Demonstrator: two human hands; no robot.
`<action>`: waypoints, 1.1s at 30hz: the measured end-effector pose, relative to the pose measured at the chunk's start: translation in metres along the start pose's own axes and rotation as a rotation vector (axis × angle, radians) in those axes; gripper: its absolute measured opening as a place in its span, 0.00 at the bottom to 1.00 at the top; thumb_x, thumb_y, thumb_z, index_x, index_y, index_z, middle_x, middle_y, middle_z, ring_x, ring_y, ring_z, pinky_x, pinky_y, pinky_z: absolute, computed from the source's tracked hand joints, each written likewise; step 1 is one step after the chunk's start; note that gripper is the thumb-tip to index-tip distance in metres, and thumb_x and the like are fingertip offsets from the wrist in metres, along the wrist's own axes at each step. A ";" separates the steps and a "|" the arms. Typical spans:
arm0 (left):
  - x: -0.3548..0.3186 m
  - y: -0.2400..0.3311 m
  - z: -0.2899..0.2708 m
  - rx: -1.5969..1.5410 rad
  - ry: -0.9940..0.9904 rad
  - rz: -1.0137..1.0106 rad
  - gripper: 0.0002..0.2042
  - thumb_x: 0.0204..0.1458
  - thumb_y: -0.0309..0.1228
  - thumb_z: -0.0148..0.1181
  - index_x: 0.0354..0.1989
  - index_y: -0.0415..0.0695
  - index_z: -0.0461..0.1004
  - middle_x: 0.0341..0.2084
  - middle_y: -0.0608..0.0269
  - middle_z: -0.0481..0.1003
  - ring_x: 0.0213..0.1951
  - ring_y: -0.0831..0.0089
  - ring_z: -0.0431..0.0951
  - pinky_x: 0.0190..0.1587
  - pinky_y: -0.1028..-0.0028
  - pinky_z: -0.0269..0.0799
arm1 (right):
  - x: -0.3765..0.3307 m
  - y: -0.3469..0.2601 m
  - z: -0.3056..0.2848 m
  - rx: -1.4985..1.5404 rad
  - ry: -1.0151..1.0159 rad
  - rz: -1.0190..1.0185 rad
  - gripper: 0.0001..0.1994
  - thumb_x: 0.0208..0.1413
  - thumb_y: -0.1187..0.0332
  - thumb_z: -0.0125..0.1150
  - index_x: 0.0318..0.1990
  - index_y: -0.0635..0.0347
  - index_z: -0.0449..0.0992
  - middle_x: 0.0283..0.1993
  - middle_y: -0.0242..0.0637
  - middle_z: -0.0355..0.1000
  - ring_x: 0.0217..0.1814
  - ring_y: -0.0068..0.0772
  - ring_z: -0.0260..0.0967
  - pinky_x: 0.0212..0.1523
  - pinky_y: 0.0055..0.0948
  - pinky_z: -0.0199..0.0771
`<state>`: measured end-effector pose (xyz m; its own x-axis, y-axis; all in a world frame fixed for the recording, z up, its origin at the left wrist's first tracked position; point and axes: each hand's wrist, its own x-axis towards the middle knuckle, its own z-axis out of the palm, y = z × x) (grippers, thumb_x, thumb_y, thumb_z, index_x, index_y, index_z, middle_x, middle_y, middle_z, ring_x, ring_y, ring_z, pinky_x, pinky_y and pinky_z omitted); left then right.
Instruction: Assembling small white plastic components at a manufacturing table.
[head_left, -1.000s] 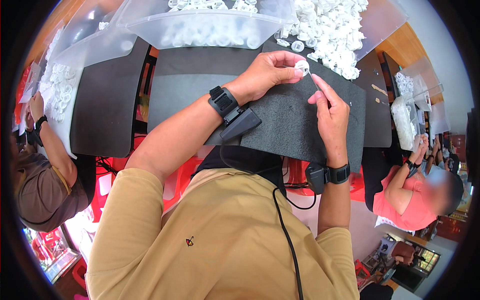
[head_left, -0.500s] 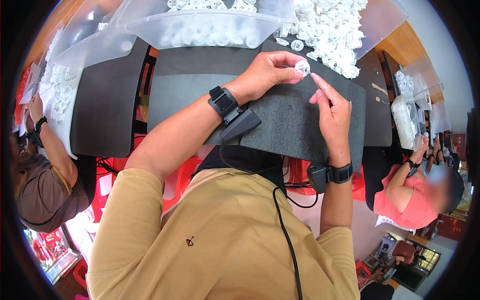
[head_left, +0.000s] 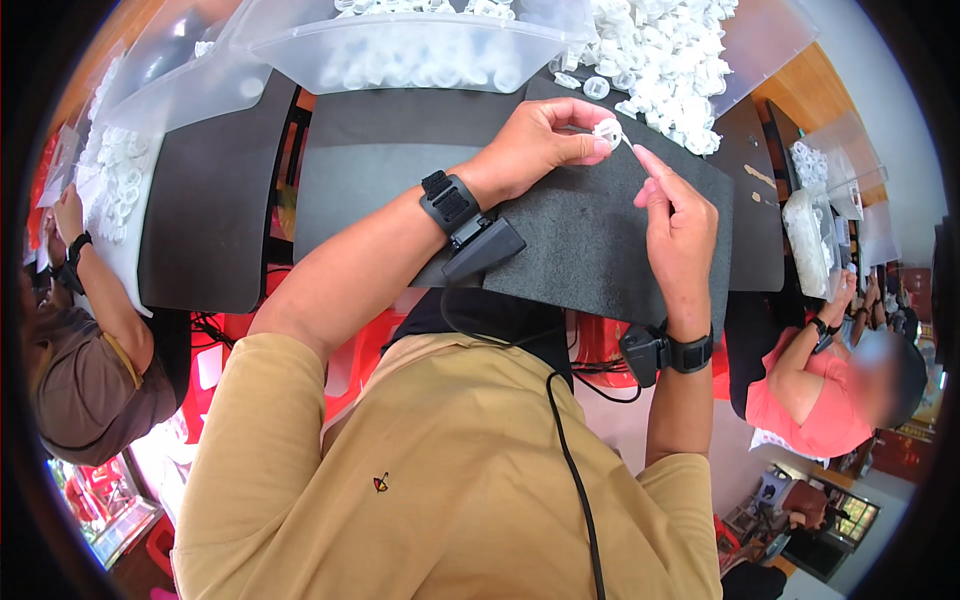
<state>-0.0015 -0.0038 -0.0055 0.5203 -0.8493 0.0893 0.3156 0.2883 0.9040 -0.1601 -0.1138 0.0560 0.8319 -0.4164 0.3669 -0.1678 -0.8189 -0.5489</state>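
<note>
My left hand (head_left: pixel 550 140) pinches a small round white plastic part (head_left: pixel 607 131) between thumb and fingers, above the dark foam mat (head_left: pixel 580 230). Just to the right is my right hand (head_left: pixel 678 215), closed, with its index finger pointing toward the part. A thin pale sliver (head_left: pixel 627 141) spans the short gap between that fingertip and the part. Whether it is a tool tip or a strip of the part I cannot tell. The right hand's other fingers are curled and partly hidden.
Beyond the mat stands a translucent plastic bin (head_left: pixel 420 60) holding white parts. A large heap of similar parts (head_left: pixel 665 60) lies at the far right. A black cable (head_left: pixel 570 450) hangs down my front. Other people sit at the left and right.
My right hand has moved slightly right and down, away from the part. The part in my left hand has shifted a little to the right and looks turned.
</note>
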 end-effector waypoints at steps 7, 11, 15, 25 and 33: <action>-0.001 0.003 0.002 0.006 -0.004 -0.006 0.18 0.52 0.23 0.60 0.52 0.36 0.70 0.43 0.58 0.76 0.43 0.75 0.77 0.49 0.76 0.75 | 0.000 -0.001 0.007 -0.002 -0.016 0.023 0.19 0.53 0.78 0.48 0.50 0.50 0.77 0.24 0.39 0.70 0.25 0.33 0.71 0.30 0.29 0.69; -0.001 0.002 0.002 0.008 -0.009 0.006 0.17 0.51 0.22 0.61 0.51 0.35 0.70 0.42 0.58 0.76 0.42 0.76 0.78 0.48 0.76 0.75 | 0.001 -0.002 0.005 -0.023 -0.009 0.009 0.19 0.52 0.78 0.48 0.50 0.50 0.77 0.24 0.40 0.71 0.26 0.35 0.72 0.30 0.31 0.69; -0.002 0.000 0.002 0.028 -0.009 0.018 0.18 0.50 0.21 0.62 0.51 0.36 0.71 0.40 0.59 0.77 0.41 0.77 0.78 0.47 0.77 0.75 | 0.001 -0.003 0.004 -0.065 -0.016 -0.008 0.19 0.52 0.78 0.49 0.49 0.50 0.78 0.24 0.40 0.71 0.26 0.38 0.71 0.30 0.32 0.69; -0.005 0.004 0.006 0.206 0.050 0.034 0.16 0.48 0.23 0.65 0.47 0.37 0.75 0.36 0.62 0.79 0.38 0.81 0.77 0.43 0.80 0.73 | -0.001 -0.017 0.002 -0.541 -0.029 -0.195 0.17 0.52 0.75 0.51 0.48 0.46 0.77 0.29 0.36 0.72 0.28 0.43 0.72 0.28 0.40 0.72; -0.002 0.003 0.000 0.111 0.036 0.013 0.18 0.48 0.23 0.64 0.49 0.37 0.73 0.38 0.61 0.78 0.39 0.80 0.77 0.44 0.79 0.73 | 0.006 -0.010 -0.014 -0.390 -0.005 -0.160 0.17 0.53 0.75 0.52 0.48 0.45 0.77 0.29 0.36 0.72 0.30 0.45 0.72 0.29 0.41 0.71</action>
<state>-0.0018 -0.0011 -0.0025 0.5524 -0.8289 0.0881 0.2196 0.2466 0.9439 -0.1605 -0.1132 0.0744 0.8662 -0.2710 0.4197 -0.2235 -0.9616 -0.1595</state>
